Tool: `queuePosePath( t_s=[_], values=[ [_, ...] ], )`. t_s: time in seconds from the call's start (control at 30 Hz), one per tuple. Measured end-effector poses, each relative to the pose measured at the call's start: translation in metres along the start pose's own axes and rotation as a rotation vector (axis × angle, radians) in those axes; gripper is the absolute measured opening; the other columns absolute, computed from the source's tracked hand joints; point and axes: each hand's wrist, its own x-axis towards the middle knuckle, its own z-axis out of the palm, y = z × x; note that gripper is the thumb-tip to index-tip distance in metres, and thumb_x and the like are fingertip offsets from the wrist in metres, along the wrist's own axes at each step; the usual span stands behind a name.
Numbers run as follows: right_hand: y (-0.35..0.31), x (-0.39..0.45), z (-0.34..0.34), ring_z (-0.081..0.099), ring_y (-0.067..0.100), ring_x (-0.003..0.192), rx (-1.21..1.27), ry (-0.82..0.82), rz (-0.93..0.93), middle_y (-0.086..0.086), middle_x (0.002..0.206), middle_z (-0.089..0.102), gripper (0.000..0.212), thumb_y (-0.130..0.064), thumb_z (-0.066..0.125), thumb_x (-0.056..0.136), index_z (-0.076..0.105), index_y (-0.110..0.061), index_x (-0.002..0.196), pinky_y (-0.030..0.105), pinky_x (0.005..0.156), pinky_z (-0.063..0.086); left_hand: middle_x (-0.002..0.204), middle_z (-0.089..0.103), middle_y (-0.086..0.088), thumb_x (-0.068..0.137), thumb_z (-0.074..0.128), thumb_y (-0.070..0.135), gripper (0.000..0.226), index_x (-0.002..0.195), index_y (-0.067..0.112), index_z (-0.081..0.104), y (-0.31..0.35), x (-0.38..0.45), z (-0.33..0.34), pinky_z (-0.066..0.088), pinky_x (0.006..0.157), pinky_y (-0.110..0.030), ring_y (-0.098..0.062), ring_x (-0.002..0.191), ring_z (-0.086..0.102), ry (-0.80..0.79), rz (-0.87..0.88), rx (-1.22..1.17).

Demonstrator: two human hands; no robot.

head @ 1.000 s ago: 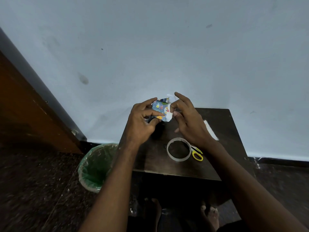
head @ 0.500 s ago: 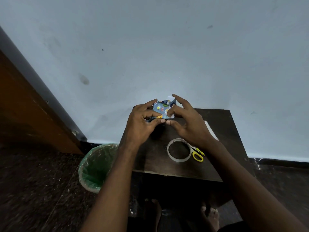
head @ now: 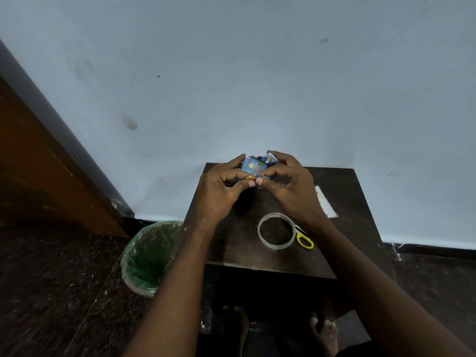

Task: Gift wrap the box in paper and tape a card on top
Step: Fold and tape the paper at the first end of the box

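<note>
Both hands were on the parcel at the far edge of the small dark table [head: 257,256], hard against the wall. The left hand [head: 219,189] curled round the near left side of the box [head: 253,164], already dressed in blue patterned paper, thumb pressing at the near edge. The right hand [head: 291,186] gripped the other side, fingers arched over the top and thumb meeting the left thumb at the seam. A bit of white paper stuck up at the far corner, so the wrap looked unfinished; this read as the folding and pressing of a flap. Whether tape already held it, I could not tell. The next move likely called for one hand to pin the fold while the other reached near for the tape roll [head: 277,231], touching the yellow scissors [head: 304,240]. A white card [head: 325,202] waited at the right.
</note>
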Motion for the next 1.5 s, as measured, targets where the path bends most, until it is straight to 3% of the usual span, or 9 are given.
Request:
queuePosePath(
  t_s=[0.27, 0.47, 0.6, 0.77, 0.97, 1.13, 1.27, 1.33, 1.5],
  values=[
    [0.004, 0.002, -0.003, 0.063, 0.008, 0.122, -0.137, 0.041, -0.134, 0.002, 0.120, 0.069, 0.014, -0.019, 0.090, 0.079, 0.077, -0.016, 0.085, 0.017, 0.090, 0.050, 0.140, 0.070, 0.004, 0.090, 0.082, 0.008, 0.022, 0.097, 0.029, 0.084, -0.001, 0.001, -0.005, 0.052, 0.105, -0.027, 0.000, 0.129, 0.062, -0.040, 0.016, 0.018],
    [0.002, 0.000, -0.002, 0.066, 0.007, 0.112, -0.112, 0.062, -0.153, 0.002, 0.114, 0.068, 0.021, -0.025, 0.091, 0.079, 0.076, -0.013, 0.086, 0.026, 0.079, 0.057, 0.142, 0.067, 0.015, 0.085, 0.088, 0.019, 0.022, 0.105, 0.028, 0.084, -0.002, 0.004, -0.001, 0.053, 0.102, -0.041, -0.011, 0.125, 0.060, 0.015, 0.132, 0.212],
    [0.005, 0.000, 0.000, 0.067, 0.015, 0.112, -0.070, 0.050, -0.137, 0.002, 0.121, 0.063, 0.026, -0.011, 0.090, 0.077, 0.075, -0.013, 0.098, 0.038, 0.071, 0.064, 0.116, 0.070, 0.013, 0.081, 0.085, 0.008, 0.021, 0.094, 0.024, 0.086, 0.002, 0.005, 0.004, 0.056, 0.089, -0.046, -0.017, 0.106, 0.065, 0.074, 0.107, 0.148],
    [0.003, -0.003, 0.000, 0.064, 0.020, 0.113, 0.038, 0.069, -0.114, 0.006, 0.116, 0.058, 0.038, -0.005, 0.090, 0.077, 0.066, -0.007, 0.107, 0.035, 0.071, 0.066, 0.091, 0.075, 0.011, 0.080, 0.085, 0.010, 0.016, 0.093, 0.020, 0.085, 0.001, 0.004, 0.003, 0.055, 0.085, -0.042, -0.017, 0.097, 0.065, 0.117, 0.116, 0.199],
    [0.013, -0.005, 0.005, 0.070, 0.014, 0.109, -0.058, 0.043, -0.061, 0.004, 0.123, 0.060, 0.029, -0.014, 0.092, 0.078, 0.079, -0.007, 0.103, 0.031, 0.079, 0.065, 0.090, 0.077, 0.008, 0.077, 0.090, 0.011, 0.014, 0.087, 0.019, 0.083, 0.001, 0.004, 0.000, 0.058, 0.085, -0.045, -0.018, 0.095, 0.071, 0.120, 0.109, 0.132],
    [0.011, -0.006, 0.006, 0.067, 0.018, 0.110, -0.057, 0.000, -0.128, 0.005, 0.119, 0.061, 0.024, -0.011, 0.086, 0.083, 0.074, -0.008, 0.103, 0.037, 0.072, 0.066, 0.095, 0.077, 0.009, 0.072, 0.095, 0.019, 0.024, 0.091, 0.021, 0.082, -0.003, 0.004, -0.002, 0.058, 0.086, -0.045, -0.018, 0.098, 0.070, 0.081, 0.122, 0.145],
    [0.005, -0.002, -0.002, 0.062, 0.019, 0.117, -0.204, -0.056, -0.211, 0.002, 0.128, 0.060, 0.044, -0.003, 0.067, 0.092, 0.062, -0.014, 0.134, 0.042, 0.079, 0.062, 0.097, 0.074, 0.008, 0.069, 0.099, 0.017, 0.032, 0.093, 0.020, 0.079, -0.007, 0.006, -0.005, 0.056, 0.084, -0.047, -0.020, 0.099, 0.065, 0.030, 0.123, 0.189],
    [0.006, -0.001, -0.004, 0.060, 0.017, 0.120, -0.329, -0.090, -0.223, 0.003, 0.138, 0.056, 0.054, -0.001, 0.064, 0.092, 0.059, -0.020, 0.142, 0.035, 0.084, 0.059, 0.099, 0.073, 0.009, 0.067, 0.099, 0.019, 0.034, 0.094, 0.021, 0.078, -0.006, 0.006, -0.005, 0.056, 0.084, -0.048, -0.017, 0.100, 0.064, 0.013, 0.137, 0.203],
    [0.008, -0.003, -0.002, 0.065, 0.024, 0.109, -0.464, -0.114, -0.217, 0.007, 0.141, 0.053, 0.040, -0.005, 0.069, 0.092, 0.065, -0.014, 0.130, 0.031, 0.074, 0.052, 0.099, 0.074, 0.011, 0.068, 0.097, 0.020, 0.032, 0.093, 0.024, 0.078, -0.001, 0.006, -0.001, 0.055, 0.083, -0.047, -0.016, 0.102, 0.064, 0.004, 0.175, 0.210]
  ],
)
